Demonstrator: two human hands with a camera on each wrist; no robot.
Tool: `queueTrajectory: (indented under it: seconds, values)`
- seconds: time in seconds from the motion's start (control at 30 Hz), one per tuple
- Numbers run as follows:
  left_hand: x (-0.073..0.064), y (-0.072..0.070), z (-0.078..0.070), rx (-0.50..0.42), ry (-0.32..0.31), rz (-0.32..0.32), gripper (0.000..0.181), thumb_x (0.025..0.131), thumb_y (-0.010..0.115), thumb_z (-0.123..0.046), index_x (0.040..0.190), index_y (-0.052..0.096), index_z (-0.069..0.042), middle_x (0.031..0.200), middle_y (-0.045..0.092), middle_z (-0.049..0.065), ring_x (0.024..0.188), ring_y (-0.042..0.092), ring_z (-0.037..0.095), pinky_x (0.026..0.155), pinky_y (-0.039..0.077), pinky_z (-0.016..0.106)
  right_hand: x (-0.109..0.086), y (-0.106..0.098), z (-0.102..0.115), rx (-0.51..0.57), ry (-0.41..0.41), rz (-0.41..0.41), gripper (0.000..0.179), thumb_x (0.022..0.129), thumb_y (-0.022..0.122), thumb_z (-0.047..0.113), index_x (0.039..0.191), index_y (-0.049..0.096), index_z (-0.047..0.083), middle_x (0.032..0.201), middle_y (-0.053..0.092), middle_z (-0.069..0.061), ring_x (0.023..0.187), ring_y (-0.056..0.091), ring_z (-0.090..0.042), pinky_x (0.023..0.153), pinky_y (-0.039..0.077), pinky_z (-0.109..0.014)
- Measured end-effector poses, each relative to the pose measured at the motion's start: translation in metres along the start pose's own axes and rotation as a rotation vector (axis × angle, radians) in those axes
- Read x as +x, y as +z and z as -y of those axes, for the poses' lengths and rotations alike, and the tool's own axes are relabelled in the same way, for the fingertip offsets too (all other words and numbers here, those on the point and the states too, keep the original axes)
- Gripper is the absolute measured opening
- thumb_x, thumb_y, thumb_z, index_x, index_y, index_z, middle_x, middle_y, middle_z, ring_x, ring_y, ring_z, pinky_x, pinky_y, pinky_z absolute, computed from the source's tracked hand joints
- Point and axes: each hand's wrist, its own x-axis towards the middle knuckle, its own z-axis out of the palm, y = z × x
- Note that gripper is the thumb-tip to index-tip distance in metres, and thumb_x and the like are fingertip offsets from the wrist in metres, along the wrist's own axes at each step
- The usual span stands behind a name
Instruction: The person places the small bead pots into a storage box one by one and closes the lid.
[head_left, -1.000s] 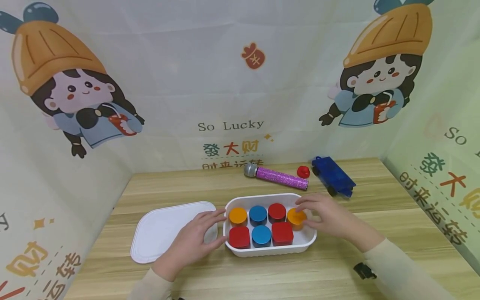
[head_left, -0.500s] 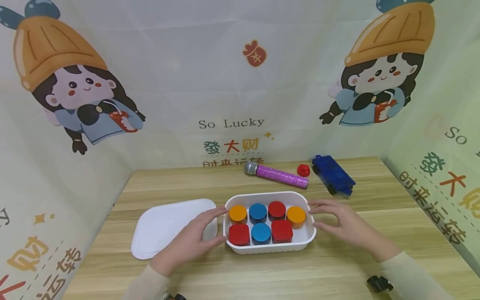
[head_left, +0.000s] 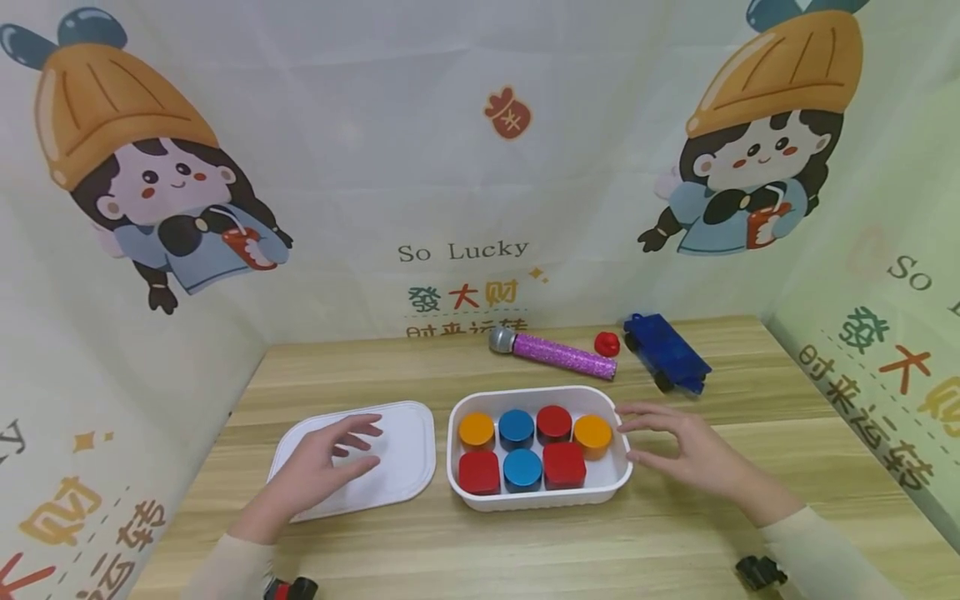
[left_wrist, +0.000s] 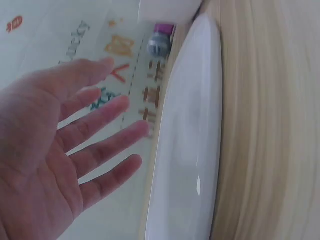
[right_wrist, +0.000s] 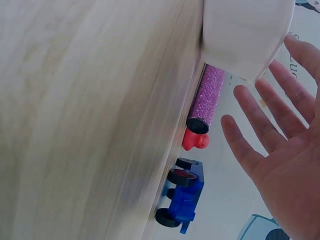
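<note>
A white plastic box [head_left: 540, 502] with rounded ends stands mid-table in the head view. Inside it are several round and squarish capped pieces, among them an orange one [head_left: 592, 433], a blue one [head_left: 522, 469] and a red one [head_left: 565, 465]. My right hand [head_left: 693, 454] is at the box's right end, fingers spread, fingertips at the rim. Over the white lid [head_left: 408, 450], which lies flat left of the box, hovers my left hand [head_left: 326, 462]. Its fingers are loosely extended and hold nothing; in the left wrist view a gap separates them from the lid [left_wrist: 192, 135].
Behind the box lies a glittery purple microphone [head_left: 564, 354] with a silver head. Beside it are a small red object [head_left: 607, 343] and a blue toy cart [head_left: 667, 352] with black wheels. Printed cloth walls [head_left: 337, 167] bound the wooden table at the back and sides.
My right hand has drawn back from the orange piece to the box's right rim. My left hand has left the box's left end and moved left over the lid.
</note>
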Motion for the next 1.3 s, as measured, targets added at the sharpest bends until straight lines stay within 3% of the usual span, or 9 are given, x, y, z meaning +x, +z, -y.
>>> queueTrajectory:
  seconds: [0.13, 0.3, 0.57, 0.83, 1.1, 1.3]
  values:
    - [-0.011, -0.019, 0.026, 0.105, -0.082, -0.056, 0.041, 0.092, 0.078, -0.016, 0.13, 0.067, -0.005, 0.111, 0.075, 0.007, 0.088, 0.07, 0.013, 0.071, 0.056, 0.025, 0.0, 0.0, 0.0, 0.009, 0.004, 0.004, 0.029, 0.091, 0.081, 0.023, 0.119, 0.076, 0.019, 0.142, 0.066, -0.004, 0.131, 0.061, -0.034, 0.107, 0.048, -0.063]
    - [-0.026, -0.044, 0.05, 0.226, -0.202, -0.062, 0.037, 0.092, 0.076, -0.014, 0.126, 0.067, -0.001, 0.11, 0.073, 0.01, 0.086, 0.066, 0.016, 0.065, 0.049, 0.025, 0.0, 0.0, 0.002, 0.014, 0.009, 0.01, 0.029, 0.091, 0.081, 0.021, 0.12, 0.076, 0.018, 0.143, 0.065, -0.004, 0.132, 0.06, -0.034, 0.107, 0.048, -0.063]
    - [-0.041, -0.07, 0.075, 0.264, -0.225, -0.041, 0.037, 0.088, 0.079, -0.01, 0.12, 0.069, 0.005, 0.098, 0.074, 0.012, 0.077, 0.065, 0.015, 0.06, 0.05, 0.023, 0.002, 0.0, 0.004, 0.05, 0.048, 0.028, 0.03, 0.092, 0.079, 0.025, 0.12, 0.076, 0.017, 0.145, 0.064, -0.006, 0.133, 0.059, -0.037, 0.106, 0.048, -0.065]
    - [-0.05, -0.07, 0.084, 0.286, -0.239, -0.005, 0.038, 0.085, 0.081, -0.012, 0.118, 0.07, 0.004, 0.091, 0.074, 0.005, 0.075, 0.065, 0.014, 0.061, 0.052, 0.023, 0.003, -0.001, 0.006, 0.103, 0.073, 0.052, 0.034, 0.092, 0.08, 0.023, 0.123, 0.074, 0.013, 0.146, 0.061, -0.011, 0.105, 0.073, -0.022, 0.094, 0.061, -0.048]
    - [-0.051, -0.066, 0.091, 0.311, -0.216, 0.014, 0.03, 0.083, 0.082, -0.011, 0.108, 0.071, 0.0, 0.079, 0.068, -0.003, 0.069, 0.061, 0.006, 0.06, 0.051, 0.023, 0.001, 0.0, 0.004, 0.116, 0.047, 0.036, 0.032, 0.092, 0.079, 0.02, 0.123, 0.074, 0.012, 0.144, 0.062, -0.013, 0.1, 0.074, -0.025, 0.091, 0.062, -0.046]
    - [-0.05, -0.064, 0.09, 0.313, -0.218, 0.025, 0.029, 0.083, 0.079, -0.008, 0.11, 0.07, 0.0, 0.076, 0.065, -0.005, 0.066, 0.057, 0.002, 0.056, 0.048, 0.022, 0.001, 0.001, 0.002, 0.093, 0.073, 0.041, 0.033, 0.091, 0.08, 0.023, 0.122, 0.074, 0.013, 0.146, 0.062, -0.011, 0.1, 0.073, -0.021, 0.093, 0.061, -0.046]
